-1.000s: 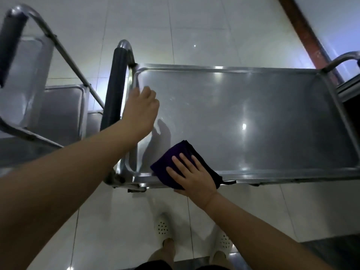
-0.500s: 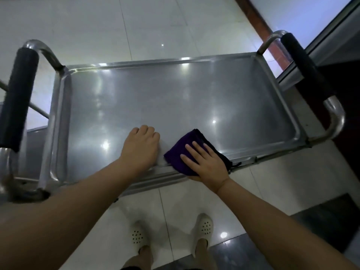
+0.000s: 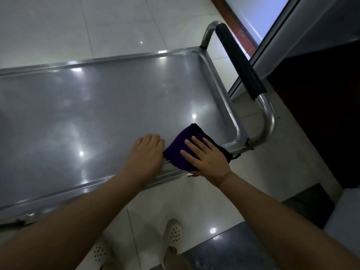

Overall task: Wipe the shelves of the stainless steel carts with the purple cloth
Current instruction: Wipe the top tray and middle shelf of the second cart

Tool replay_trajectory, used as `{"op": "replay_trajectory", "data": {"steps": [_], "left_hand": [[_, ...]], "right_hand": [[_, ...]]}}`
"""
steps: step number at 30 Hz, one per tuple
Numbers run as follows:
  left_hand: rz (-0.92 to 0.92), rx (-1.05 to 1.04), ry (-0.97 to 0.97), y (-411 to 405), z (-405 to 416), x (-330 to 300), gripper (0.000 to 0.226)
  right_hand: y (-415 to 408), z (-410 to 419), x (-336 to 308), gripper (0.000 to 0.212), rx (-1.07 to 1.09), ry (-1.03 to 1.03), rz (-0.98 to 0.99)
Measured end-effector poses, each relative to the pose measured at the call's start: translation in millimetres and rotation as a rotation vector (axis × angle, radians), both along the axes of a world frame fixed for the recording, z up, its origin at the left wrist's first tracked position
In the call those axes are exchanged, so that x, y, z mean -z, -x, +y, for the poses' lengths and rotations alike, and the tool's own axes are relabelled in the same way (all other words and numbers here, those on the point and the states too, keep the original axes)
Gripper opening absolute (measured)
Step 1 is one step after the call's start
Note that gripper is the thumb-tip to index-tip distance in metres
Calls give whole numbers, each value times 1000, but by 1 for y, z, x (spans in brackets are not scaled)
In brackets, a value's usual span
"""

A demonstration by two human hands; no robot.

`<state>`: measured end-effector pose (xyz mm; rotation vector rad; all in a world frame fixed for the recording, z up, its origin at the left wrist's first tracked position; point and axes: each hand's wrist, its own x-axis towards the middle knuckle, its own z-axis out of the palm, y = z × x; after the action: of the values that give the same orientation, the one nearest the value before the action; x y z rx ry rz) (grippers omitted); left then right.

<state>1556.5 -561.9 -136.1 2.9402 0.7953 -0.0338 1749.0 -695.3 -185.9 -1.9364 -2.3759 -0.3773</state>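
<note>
The stainless steel cart's top shelf fills the middle of the head view, shiny and bare. A folded purple cloth lies over the shelf's near rim, close to the right end. My right hand presses flat on the cloth with straight fingers, its thumb under the rim. My left hand rests on the shelf just left of the cloth, fingers bent down against the steel, touching the cloth's edge.
The cart's right handle with a black grip rises at the right end. Beyond it stand a metal door frame and a dark area. White floor tiles surround the cart. My white shoes stand below the near rim.
Both hands and the cloth have slid right along the near rim, from the left end towards the right handle. The view has swung right; the second cart is out of sight.
</note>
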Motion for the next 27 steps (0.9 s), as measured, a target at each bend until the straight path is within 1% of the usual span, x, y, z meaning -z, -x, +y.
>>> {"op": "replay_trajectory", "data": {"steps": [2, 6, 9, 13, 16, 18, 22, 24, 27], "left_hand": [[-12, -7, -1, -19, -8, 2, 26], [-65, 4, 18, -55, -25, 8, 31], [-90, -13, 36, -69, -34, 13, 33], [-132, -45, 33, -66, -43, 18, 25], [-128, -63, 84, -46, -47, 17, 37], [-124, -49, 90, -28, -50, 17, 40], [-147, 20, -6, 7, -60, 28, 39], [-171, 54, -47, 21, -68, 39, 47], [-215, 151, -131, 44, -84, 62, 50]], "right_hand": [[-23, -8, 0, 64, 17, -23, -7], [-72, -31, 4, 67, 62, -64, -4], [-89, -40, 12, 77, 84, -103, -11], [-78, -45, 25, 81, 207, -210, 39], [-64, -49, 31, 82, 317, -270, 100], [-53, -50, 32, 82, 391, -303, 148], [-27, -50, 28, 84, 528, -335, 259], [-17, -49, 26, 81, 558, -373, 331], [5, -57, 32, 77, 611, -425, 498]]}}
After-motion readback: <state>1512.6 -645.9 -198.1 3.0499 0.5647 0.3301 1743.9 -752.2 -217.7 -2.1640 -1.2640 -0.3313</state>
